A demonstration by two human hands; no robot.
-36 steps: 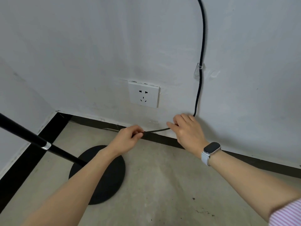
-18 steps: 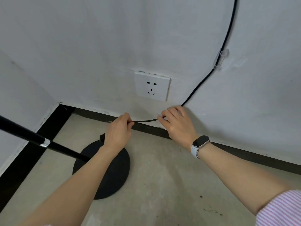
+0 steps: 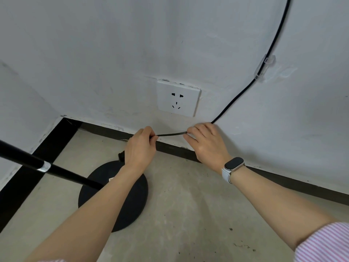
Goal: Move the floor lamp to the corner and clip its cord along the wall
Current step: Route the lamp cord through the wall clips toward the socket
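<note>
1. The floor lamp's round black base (image 3: 113, 195) sits on the concrete floor (image 3: 188, 214) in the lower left of the frame, near the corner where the two walls meet; its black pole (image 3: 47, 167) leans out past the left edge.
2. The cord (image 3: 272, 40) runs down the wall from the upper right, passes through a clear clip (image 3: 264, 67) stuck to the wall (image 3: 94, 53), then slants down to the hands just above the dark baseboard (image 3: 283, 180).
3. The left hand (image 3: 139, 146) is closed, pinching the cord between thumb and forefinger at centre frame.
4. The right hand (image 3: 207, 142), a watch (image 3: 233, 166) on its wrist, pinches the cord just to the right of the left hand, other fingers loosely curled. A short stretch of cord is drawn taut between them, below the white socket (image 3: 178, 99).
5. Risks, as I judge them: pulling too hard on this stretch could drag the cord out of the clear clip or peel the clip off the wall.
6. A tug toward the base could also tip the pole, since the lamp stands just beside the left arm.
7. I see no second clip low on the wall, so the slack may sag onto the floor once released.
</note>
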